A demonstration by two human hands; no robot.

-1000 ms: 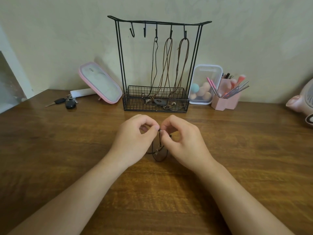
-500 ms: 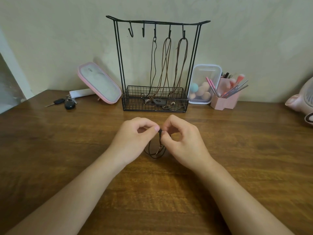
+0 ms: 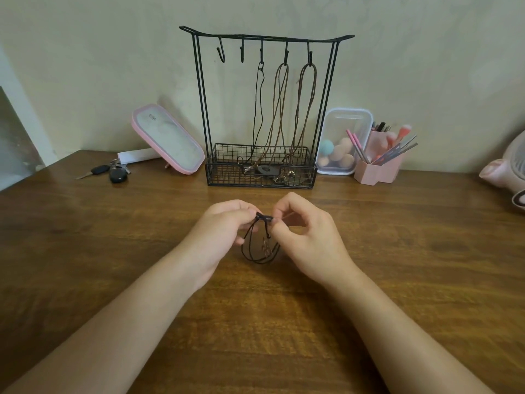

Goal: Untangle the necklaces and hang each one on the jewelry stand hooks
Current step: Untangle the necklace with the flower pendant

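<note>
You already have three cord necklaces [image 3: 279, 109] hanging on the right hooks of the black wire jewelry stand [image 3: 267, 38], and the two left hooks [image 3: 221, 54] are free. The thin black cord necklace [image 3: 257, 251] is over the brown wooden surface [image 3: 397, 251], between your left hand [image 3: 221, 231] and right hand [image 3: 309, 237], whose curled fingers [image 3: 277, 220] pinch its knotted top from both sides. I judge it is not yet untangled, so loosening and hanging it is still left.

Black cord necklace [image 3: 267, 249] with a small pendant, pinched at its knot by left hand [image 3: 224, 231] and right hand [image 3: 309, 237], loop dangling over the table's middle. Black wire stand [image 3: 262, 39] upright at the table's back edge. Thin black necklace [image 3: 261, 71] and two brown necklaces [image 3: 282, 64] [image 3: 309, 64] hang from its three right hooks, their ends in its basket.
</note>
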